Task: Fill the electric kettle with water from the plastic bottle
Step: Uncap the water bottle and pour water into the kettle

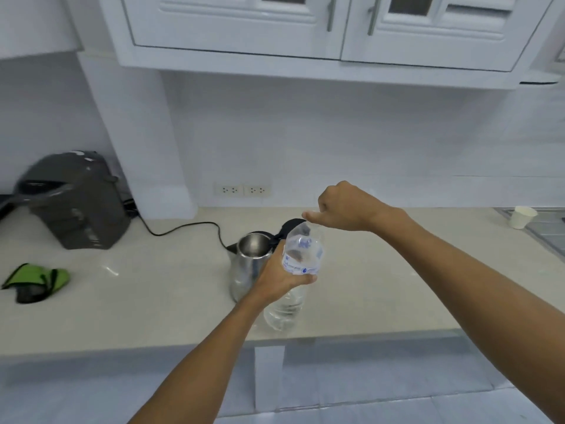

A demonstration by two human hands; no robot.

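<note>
A steel electric kettle (249, 264) stands on the beige counter (153, 301) with its black lid (292, 225) flipped open, and its inside looks empty. My left hand (279, 281) grips a clear plastic bottle (301, 258) around its middle, upright, just right of the kettle. Water fills the bottle's lower part. My right hand (345, 208) is closed over the bottle's top, fingers pinched at the cap area. The cap itself is hidden by the fingers.
A dark grey hot-water dispenser (76, 203) stands at the back left, its black cord (183, 228) trailing toward the kettle. A green and black cloth item (36, 281) lies at the left. A white paper cup (523, 217) sits far right by a sink edge. Wall sockets (241, 190) are behind.
</note>
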